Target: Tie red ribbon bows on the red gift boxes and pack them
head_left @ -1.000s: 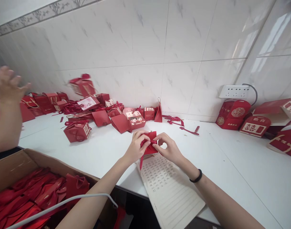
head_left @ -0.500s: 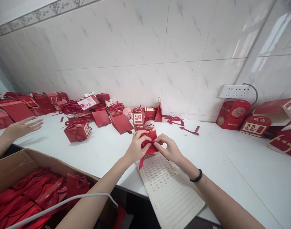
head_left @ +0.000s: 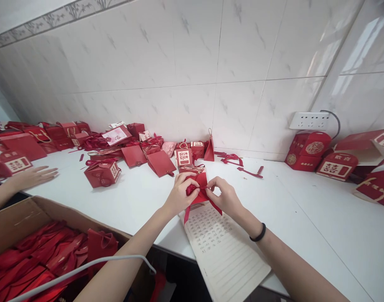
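Both hands work at a red ribbon (head_left: 216, 206) on top of a small red gift box (head_left: 202, 179). My left hand (head_left: 183, 192) pinches the ribbon's gathered loop at the box's left side. Opposite it, my right hand (head_left: 224, 193), with a black band at the wrist, pinches another part of the ribbon between thumb and forefinger. Two ribbon tails hang down toward me. Just in front of the box lies a lined notebook page (head_left: 229, 260) with rows of handwriting. My fingers hide part of the ribbon and box.
A cardboard carton (head_left: 37, 205) of red folded boxes stands at lower left, a white cable (head_left: 85, 265) crossing it. A co-worker's hand (head_left: 31, 178) rests at far left. Red boxes (head_left: 102, 173) line the wall; more sit right below a power strip (head_left: 310, 121).
My right hand has shifted slightly right, and the right ribbon tail now shows longer. The co-worker's hand at left has lowered to the table, and a box with a cream label appears beside it.
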`<move>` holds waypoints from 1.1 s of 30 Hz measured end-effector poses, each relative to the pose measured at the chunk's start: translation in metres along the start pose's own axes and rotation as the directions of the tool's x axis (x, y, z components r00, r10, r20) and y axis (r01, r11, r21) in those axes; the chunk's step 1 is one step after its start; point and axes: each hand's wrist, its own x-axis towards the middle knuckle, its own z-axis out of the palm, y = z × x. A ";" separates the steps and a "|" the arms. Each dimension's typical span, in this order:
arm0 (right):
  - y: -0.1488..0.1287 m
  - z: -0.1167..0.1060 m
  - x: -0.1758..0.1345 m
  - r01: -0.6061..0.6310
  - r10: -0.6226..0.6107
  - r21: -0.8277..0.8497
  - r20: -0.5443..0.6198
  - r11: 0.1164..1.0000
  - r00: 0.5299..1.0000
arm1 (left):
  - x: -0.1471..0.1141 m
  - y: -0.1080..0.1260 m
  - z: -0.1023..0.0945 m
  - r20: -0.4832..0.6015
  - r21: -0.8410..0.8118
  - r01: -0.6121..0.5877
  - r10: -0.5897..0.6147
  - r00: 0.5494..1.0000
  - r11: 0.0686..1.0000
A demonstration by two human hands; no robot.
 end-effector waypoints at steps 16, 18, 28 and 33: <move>0.003 0.002 0.001 0.211 -0.225 -0.186 -0.058 0.960 0.973 | -0.001 0.000 -0.001 -0.025 -0.014 -0.043 0.043 0.999 0.999; 0.003 0.002 0.001 0.212 -0.226 -0.185 -0.059 0.960 0.972 | -0.002 0.000 -0.001 -0.025 -0.022 -0.045 0.045 0.999 0.999; 0.003 0.001 -0.001 0.238 -0.257 -0.246 -0.046 0.940 0.965 | -0.001 0.001 -0.001 -0.021 -0.041 -0.039 0.038 0.999 0.998; 0.003 0.001 -0.001 0.258 -0.292 -0.309 -0.066 0.915 0.954 | -0.001 0.001 -0.001 -0.027 -0.050 -0.026 0.024 0.999 0.998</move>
